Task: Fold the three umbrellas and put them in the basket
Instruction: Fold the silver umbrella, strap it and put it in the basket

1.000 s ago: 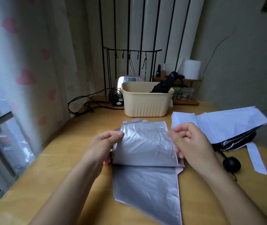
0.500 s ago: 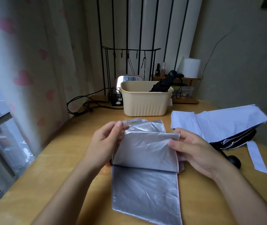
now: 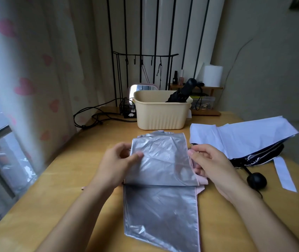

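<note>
Head view, single frame. Landmark: beige ribbed basket [image 3: 160, 116], upright near the far edge of the wooden table [image 3: 50, 200]. Inside the basket, at its right end, a folded black umbrella [image 3: 182, 94] leans with its handle end poking above the rim. Directly in front of the basket, toward the person, lies the silver umbrella [image 3: 160, 202]. Its canopy is flattened into a long strip on the table, and the part nearer the basket is doubled back over as a raised flap. Pink lining shows along the strip's right edge. The left hand [image 3: 115, 165] pinches the flap's left edge, thumb on top of the silver cloth and fingers behind it. The right hand [image 3: 213, 165] grips the flap's right edge, fingers curled in under the pink border. Both hands are closed on the cloth. In front of the basket and to its right, well apart from it, a pale umbrella [image 3: 245, 140] lies loosely spread on the table, dark underside showing. Its round black handle [image 3: 256, 180] sits just beside the right wrist. Left of the basket: black cables [image 3: 92, 118] on the table and a heart-print curtain [image 3: 28, 84]. Behind the basket: a small mirror [image 3: 141, 87]. Behind and to the right: a white paper roll [image 3: 212, 75] on a shelf.
</note>
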